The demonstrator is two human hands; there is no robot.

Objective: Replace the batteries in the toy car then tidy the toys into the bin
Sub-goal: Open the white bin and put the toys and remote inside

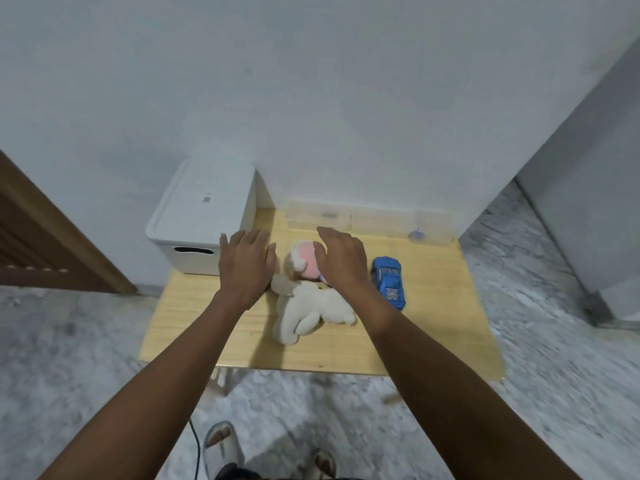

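White bin [197, 216]: lid on, left end of table [207, 320].
Left hand [246, 268]: fingers spread, holding nothing.
Plush toy [308, 306]: between hands.
Right hand [341, 259]: relaxed, empty, nearer car.
Toy car [389, 283]: just right of it, long axis front-to-back.

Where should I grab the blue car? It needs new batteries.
Probably across its sides at mid-body, from above. The car lies lengthwise away from you, long and narrow, with bare table on its right; the right hand is nearest.
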